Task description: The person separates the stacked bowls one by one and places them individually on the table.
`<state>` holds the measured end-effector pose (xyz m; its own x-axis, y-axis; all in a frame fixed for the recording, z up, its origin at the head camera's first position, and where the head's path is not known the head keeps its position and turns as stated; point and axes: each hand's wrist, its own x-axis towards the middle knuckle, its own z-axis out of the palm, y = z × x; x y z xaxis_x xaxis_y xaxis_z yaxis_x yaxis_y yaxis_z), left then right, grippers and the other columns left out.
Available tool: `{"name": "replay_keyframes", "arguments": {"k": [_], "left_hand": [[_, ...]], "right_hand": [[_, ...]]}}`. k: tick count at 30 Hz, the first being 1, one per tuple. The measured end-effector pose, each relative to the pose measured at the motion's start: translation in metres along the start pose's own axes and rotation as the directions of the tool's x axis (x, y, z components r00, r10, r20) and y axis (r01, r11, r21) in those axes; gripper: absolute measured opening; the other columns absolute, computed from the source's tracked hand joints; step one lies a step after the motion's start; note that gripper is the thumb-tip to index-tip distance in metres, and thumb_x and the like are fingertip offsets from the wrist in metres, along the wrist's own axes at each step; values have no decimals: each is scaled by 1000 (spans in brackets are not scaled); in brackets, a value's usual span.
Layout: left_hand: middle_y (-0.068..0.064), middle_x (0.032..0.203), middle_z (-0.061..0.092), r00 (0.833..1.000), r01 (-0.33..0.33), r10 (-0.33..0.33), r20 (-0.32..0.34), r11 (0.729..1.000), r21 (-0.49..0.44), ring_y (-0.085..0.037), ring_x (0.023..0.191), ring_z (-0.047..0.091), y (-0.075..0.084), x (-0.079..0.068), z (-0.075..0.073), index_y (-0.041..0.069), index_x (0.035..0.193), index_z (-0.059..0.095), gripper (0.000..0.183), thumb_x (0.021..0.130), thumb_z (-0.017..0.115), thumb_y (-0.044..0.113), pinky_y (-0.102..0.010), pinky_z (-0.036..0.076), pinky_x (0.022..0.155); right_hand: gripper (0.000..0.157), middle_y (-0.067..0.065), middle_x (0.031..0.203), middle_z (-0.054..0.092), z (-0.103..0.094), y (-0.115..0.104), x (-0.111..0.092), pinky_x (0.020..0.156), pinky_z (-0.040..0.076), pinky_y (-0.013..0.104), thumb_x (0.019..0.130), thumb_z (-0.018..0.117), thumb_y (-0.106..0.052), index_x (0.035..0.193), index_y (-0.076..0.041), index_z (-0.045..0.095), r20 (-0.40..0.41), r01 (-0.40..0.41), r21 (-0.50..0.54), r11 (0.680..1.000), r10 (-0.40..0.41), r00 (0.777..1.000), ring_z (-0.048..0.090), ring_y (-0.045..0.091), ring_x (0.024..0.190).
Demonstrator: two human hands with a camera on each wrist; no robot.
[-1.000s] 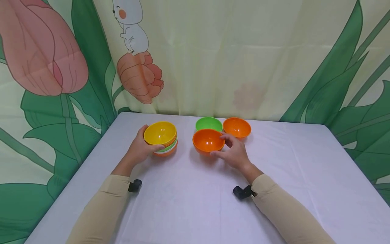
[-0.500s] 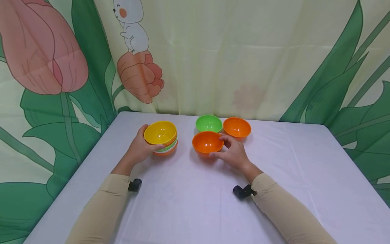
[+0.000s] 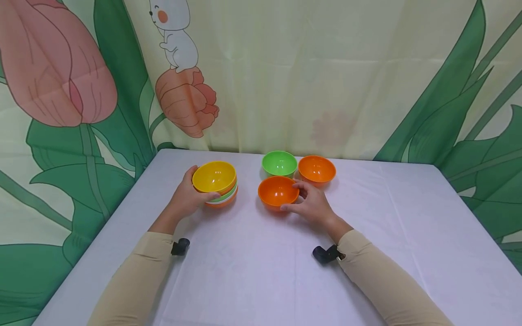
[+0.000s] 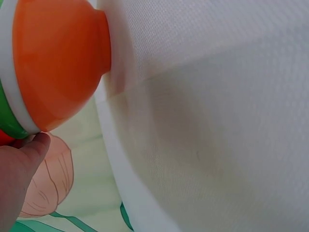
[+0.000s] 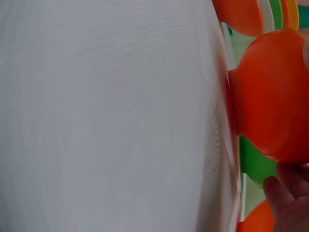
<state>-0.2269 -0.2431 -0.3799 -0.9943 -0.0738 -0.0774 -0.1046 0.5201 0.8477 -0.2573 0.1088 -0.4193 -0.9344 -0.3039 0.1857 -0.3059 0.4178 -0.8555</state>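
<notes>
Your left hand (image 3: 188, 197) grips bowl stack (image 3: 216, 181), centre-left of frame; right hand (image 3: 313, 202) pinches mid-frame orange bowl (image 3: 277, 192), fingers part-curled; steady stack, hold bowl level

In the head view, the stacked bowls (image 3: 216, 183) are hiding fingers of the left hand (image 3: 189, 198). The front orange bowl (image 3: 278, 192) is covering the base of the green bowl (image 3: 279, 163) there.

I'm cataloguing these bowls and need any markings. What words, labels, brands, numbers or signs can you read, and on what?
None can be read in any view.
The stack of bowls, front orange bowl, green bowl and rear orange bowl show no lettering.
The backdrop shows only drawings.
</notes>
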Motion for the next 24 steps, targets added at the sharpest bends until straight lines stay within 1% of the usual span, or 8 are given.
{"name": "replay_keyframes", "arguments": {"k": [6,9,14,19,24], "left_hand": [[-19,162,18,1000,2,-2,-2,1000,2,-37,141,29,0,1,0,7,160,0,118,82,84,30,-53,32,113],[-19,162,18,1000,0,0,0,1000,4,-37,142,29,0,2,0,7,160,0,118,82,84,30,-53,32,113],[-19,162,19,1000,-4,4,8,1000,9,-37,142,29,-1,3,-2,7,160,0,118,81,85,30,-53,32,113],[-20,162,20,1000,-8,7,19,1000,14,-38,142,29,-1,2,-2,6,160,1,117,81,85,29,-53,31,113],[-19,161,20,999,-25,25,34,1000,14,-38,141,30,-2,0,-3,5,160,2,116,82,84,28,-53,31,114]], "right_hand": [[75,22,137,54,-3,0,0,104,45,45,74,91,-22,132,7,53,38,-16,-58,998,18,999,55,37,125],[78,22,136,55,-3,0,0,105,44,46,74,91,-24,133,6,51,47,-23,-68,997,26,999,54,37,126],[88,20,141,51,-4,-1,-1,107,43,48,74,91,-27,141,3,45,62,-20,-88,996,26,998,51,37,128],[95,17,148,46,-6,0,1,109,40,50,74,90,-30,149,0,39,68,0,-107,994,7,998,46,34,133],[90,21,148,45,-9,-7,1,109,38,55,78,87,-28,148,2,39,18,61,-96,993,-60,998,44,41,133]]}}
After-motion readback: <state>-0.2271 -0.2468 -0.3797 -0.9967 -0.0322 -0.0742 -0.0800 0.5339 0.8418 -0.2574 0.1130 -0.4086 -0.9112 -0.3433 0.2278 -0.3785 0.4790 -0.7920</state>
